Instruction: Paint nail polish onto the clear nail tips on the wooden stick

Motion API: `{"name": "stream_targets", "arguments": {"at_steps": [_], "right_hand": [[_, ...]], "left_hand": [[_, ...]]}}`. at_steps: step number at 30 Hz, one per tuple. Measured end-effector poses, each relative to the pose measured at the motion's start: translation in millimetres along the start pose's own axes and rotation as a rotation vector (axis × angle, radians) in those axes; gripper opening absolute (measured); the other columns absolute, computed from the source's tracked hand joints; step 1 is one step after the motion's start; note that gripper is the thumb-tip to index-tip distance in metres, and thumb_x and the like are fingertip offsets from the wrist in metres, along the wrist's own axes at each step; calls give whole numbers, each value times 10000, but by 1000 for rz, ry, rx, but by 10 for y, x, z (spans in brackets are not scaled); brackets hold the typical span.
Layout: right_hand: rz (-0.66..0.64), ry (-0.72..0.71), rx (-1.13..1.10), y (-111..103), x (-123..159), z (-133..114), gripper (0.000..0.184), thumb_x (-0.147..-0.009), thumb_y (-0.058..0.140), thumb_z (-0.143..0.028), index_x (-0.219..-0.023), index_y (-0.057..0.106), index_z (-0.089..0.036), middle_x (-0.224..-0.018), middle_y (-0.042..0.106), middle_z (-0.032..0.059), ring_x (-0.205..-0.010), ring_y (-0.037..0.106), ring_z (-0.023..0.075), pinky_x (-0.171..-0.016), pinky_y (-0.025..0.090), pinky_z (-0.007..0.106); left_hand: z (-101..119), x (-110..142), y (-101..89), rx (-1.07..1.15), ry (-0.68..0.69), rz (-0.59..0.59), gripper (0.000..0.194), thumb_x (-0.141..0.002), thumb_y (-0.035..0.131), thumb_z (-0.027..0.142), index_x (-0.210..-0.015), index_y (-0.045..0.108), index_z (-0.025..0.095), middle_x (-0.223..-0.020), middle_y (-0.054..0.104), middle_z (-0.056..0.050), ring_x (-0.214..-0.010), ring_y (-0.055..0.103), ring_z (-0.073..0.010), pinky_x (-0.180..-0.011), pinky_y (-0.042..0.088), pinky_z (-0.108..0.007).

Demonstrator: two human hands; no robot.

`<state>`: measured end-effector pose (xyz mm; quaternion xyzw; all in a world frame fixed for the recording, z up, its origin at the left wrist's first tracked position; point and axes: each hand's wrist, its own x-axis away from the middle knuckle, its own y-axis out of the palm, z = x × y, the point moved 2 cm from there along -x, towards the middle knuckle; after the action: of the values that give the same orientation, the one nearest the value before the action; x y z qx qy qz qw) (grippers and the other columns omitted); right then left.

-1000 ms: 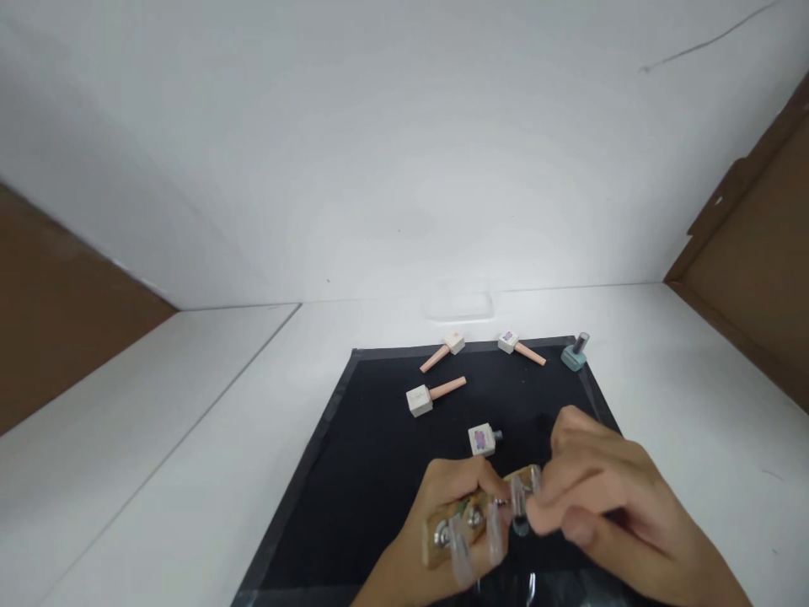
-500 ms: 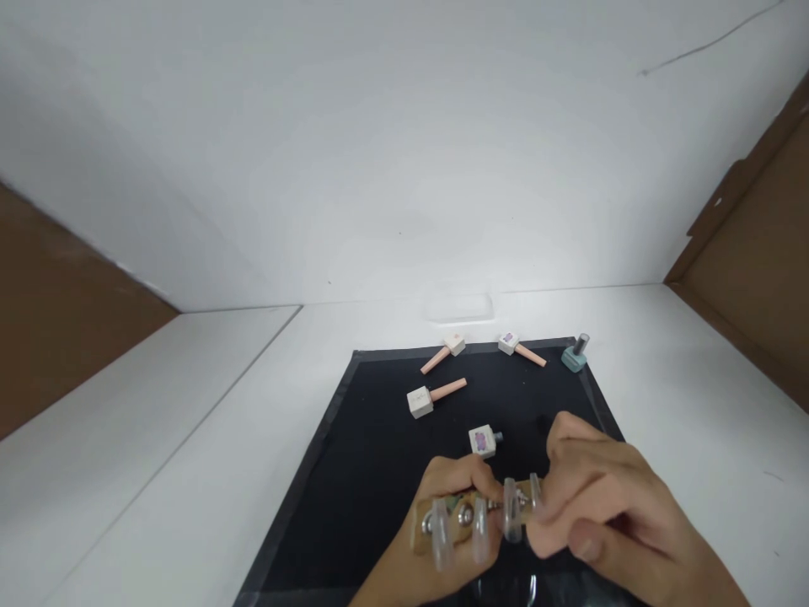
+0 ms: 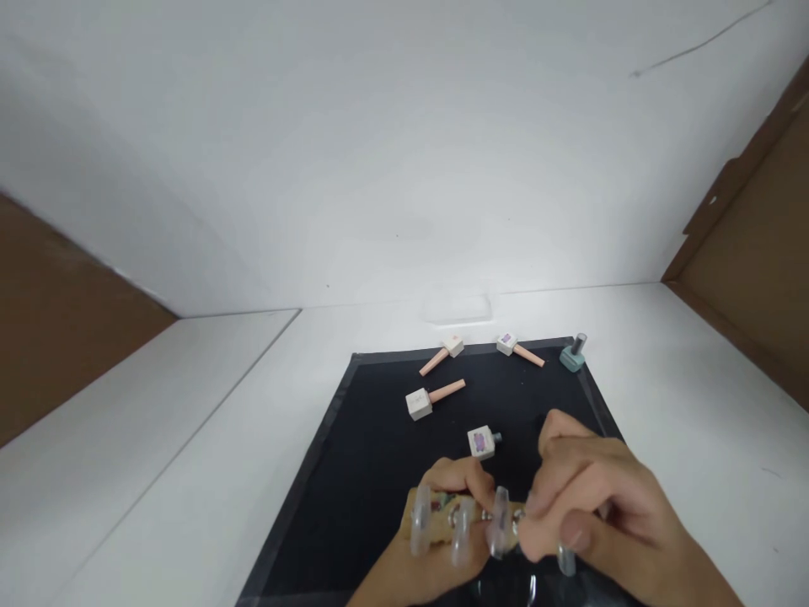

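Note:
My left hand is wrapped round a tan nail-tip display stand with round metal studs. Clear false nail tips stand upright along it, several in a row. At the stand's right end is my right hand, fingers curled and thumb bent in. A clear nail tip shows beneath that thumb, apparently pinched between thumb and fingers. The curled fingers hide part of the stand's right end. Just beyond my left hand lies a white nail polish bottle with its neck uncapped.
On the black mat lie white polish bottles with peach caps, one at left, others at the back and back right. A teal bottle stands at the far right corner. Brown cardboard walls flank both sides.
The nail tip at the stand's right end now shows lower and farther right, under my right thumb. The stand has shifted slightly left and turned a little in my left hand.

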<state>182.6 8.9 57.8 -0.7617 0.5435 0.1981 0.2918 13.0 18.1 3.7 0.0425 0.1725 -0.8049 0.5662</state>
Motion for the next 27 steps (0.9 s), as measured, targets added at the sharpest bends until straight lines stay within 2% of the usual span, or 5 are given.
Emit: {"name": "stream_targets", "arguments": {"at_steps": [4, 13, 19, 22, 27], "right_hand": [[60, 47, 11, -2, 13, 17, 249, -988, 483, -338, -811, 627, -239, -749, 718, -2, -629, 561, 128, -585, 438, 283], [53, 11, -31, 23, 33, 38, 249, -991, 477, -343, -815, 622, -245, -751, 721, -4, -599, 564, 124, -571, 431, 286], [134, 76, -24, 19, 47, 57, 257, -988, 486, -348, -805, 626, -235, -738, 712, -8, -647, 579, 124, -604, 442, 278], [48, 22, -62, 31, 34, 36, 279, -985, 487, -365, -775, 608, -228, -742, 719, -11, -580, 551, 109, -571, 426, 275], [92, 98, -29, 24, 48, 30, 262, -992, 476, -342, -812, 638, -242, -745, 711, 4, -652, 562, 139, -583, 443, 285]], "left_hand": [[-35, -10, 36, 188, -117, -54, 332, -693, 656, 307, -513, 406, 186, -491, 519, 29, -411, 413, -67, -420, 344, -183], [-45, -23, 65, 231, -82, -96, 565, -749, 606, 626, -507, 331, 196, -458, 415, 39, -392, 339, -58, -362, 261, -180], [-106, 19, 74, 305, -113, -169, 531, -730, 661, 549, -520, 324, 197, -472, 396, 46, -400, 303, -51, -376, 247, -189], [-75, 10, 67, 305, -116, -220, 470, -712, 681, 450, -523, 330, 201, -472, 422, 38, -412, 341, -64, -400, 272, -199], [-31, -1, 50, 246, -81, -172, 409, -715, 663, 364, -502, 357, 196, -478, 451, 28, -419, 366, -73, -401, 289, -198]]}}
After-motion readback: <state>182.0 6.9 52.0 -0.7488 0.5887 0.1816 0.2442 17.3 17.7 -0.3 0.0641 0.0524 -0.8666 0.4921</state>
